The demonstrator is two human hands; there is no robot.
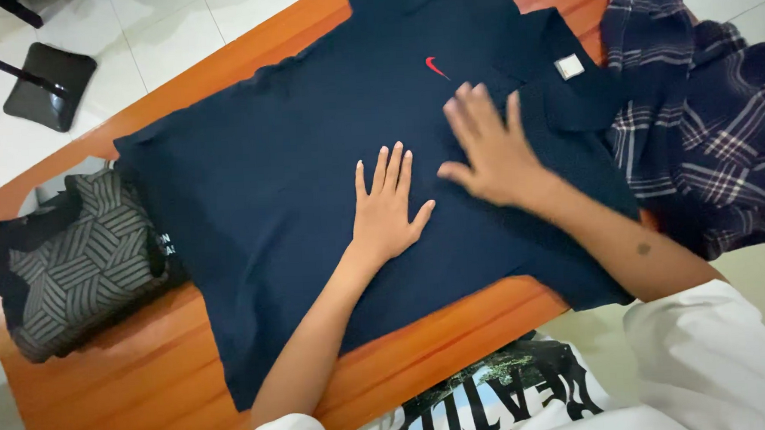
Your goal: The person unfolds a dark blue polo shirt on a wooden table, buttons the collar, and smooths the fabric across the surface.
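Note:
A dark navy polo shirt [295, 176] lies spread flat on an orange wooden table [106, 390], collar toward the upper right, with a small red mark on the chest. My left hand [386, 208] rests flat on the middle of the shirt, fingers apart. My right hand [487, 146] presses palm down on the shirt just below the collar, slightly blurred. Neither hand holds anything.
A grey and black patterned folded cloth [79, 258] sits at the table's left end. A blue plaid shirt [705, 115] lies bunched at the right end. White tiled floor and a black stand base [48, 85] show at upper left.

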